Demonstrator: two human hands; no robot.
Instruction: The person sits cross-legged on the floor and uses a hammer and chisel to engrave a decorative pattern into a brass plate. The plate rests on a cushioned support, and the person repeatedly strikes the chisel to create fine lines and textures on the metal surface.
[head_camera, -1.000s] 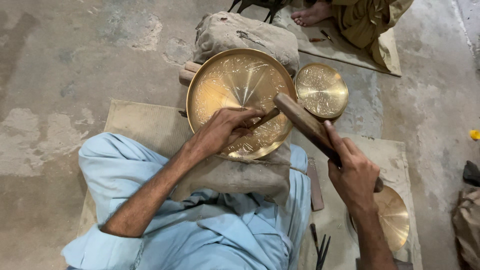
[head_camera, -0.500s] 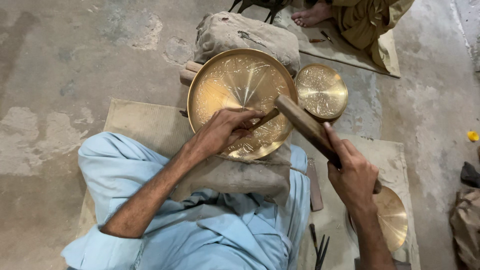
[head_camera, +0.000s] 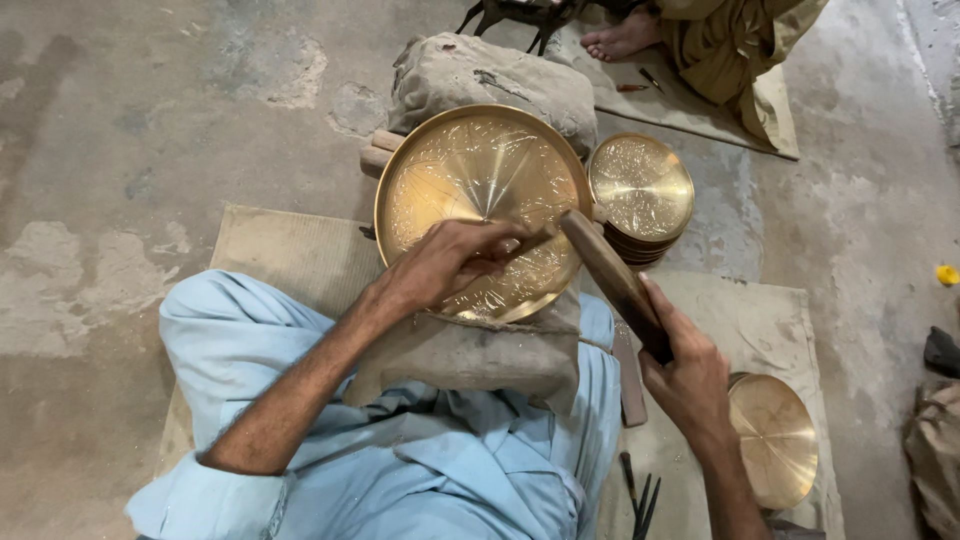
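A large round brass plate with fine engraved lines rests tilted on a cloth-covered pad across my lap. My left hand lies on the plate's lower part, fingers closed around a thin metal chisel whose tip touches the plate. My right hand grips the lower end of a dark wooden mallet; the mallet's head sits right at the chisel's top end.
A stack of smaller brass plates stands right of the big plate, and another brass plate lies by my right wrist. A stuffed sack sits behind. Several thin tools lie on the mat. Another person's bare foot is at the top.
The mallet stays close to the chisel's end with only slight movement. My left hand holds its place on the plate.
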